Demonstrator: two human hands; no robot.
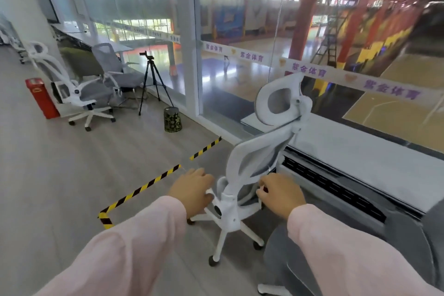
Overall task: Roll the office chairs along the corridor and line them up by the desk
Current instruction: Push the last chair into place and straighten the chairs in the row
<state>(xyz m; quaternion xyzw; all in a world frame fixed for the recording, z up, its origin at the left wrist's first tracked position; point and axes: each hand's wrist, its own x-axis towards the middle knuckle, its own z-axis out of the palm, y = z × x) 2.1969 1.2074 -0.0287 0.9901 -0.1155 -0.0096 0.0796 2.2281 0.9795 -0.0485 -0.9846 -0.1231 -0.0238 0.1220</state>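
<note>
**Both hands on the chair at the desk**

You have the near office chair (254,158) on the floor (60,175), along its right edge by the glass wall. Its back is toward you and its seat is tucked against the front edge of the white desk (360,149). Your left hand (192,190) grips the left armrest, fingers curled down together over its white end. Your right hand (280,193) holds the right side of the frame low on the backrest, fingers bent and close together; blur hides exactly what they wrap.

A strip of yellow-black tape (144,185) runs across the floor just left of your left hand. Far down the left side, two more chairs (81,96) stand beside a red box (40,96). A tripod (152,79) and a small bin (172,119) stand near the glass.
</note>
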